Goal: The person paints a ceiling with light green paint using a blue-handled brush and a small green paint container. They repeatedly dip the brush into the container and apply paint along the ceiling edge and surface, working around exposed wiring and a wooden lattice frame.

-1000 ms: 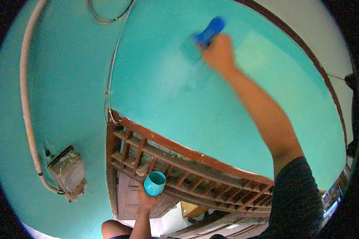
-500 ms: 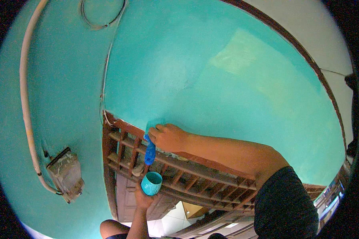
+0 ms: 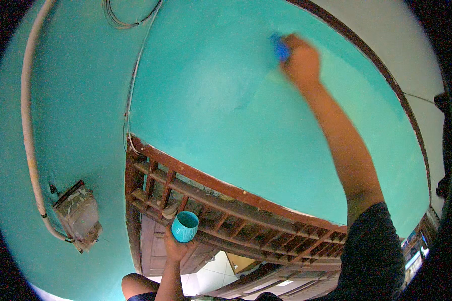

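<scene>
From my remote place I am seeing the right hand (image 3: 302, 59) grasping a blurred tool with a blue handle (image 3: 281, 50) before the upper turquoise painted wall (image 3: 226, 125); contact I cannot tell. The left hand (image 3: 176, 249) is holding a rounded, open turquoise cup (image 3: 184, 230) in front of the brown wooden lattice (image 3: 226, 184).

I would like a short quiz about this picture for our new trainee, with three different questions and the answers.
1. Which hand holds the cup?
2. Where is the long pipe? A) below the cup; B) at the left of the picture; C) in the right hand.
3. Fill the gap: The tool in the right hand is ____ in colour.

Key: 1. The left hand. 2. B. 3. Blue.
</scene>
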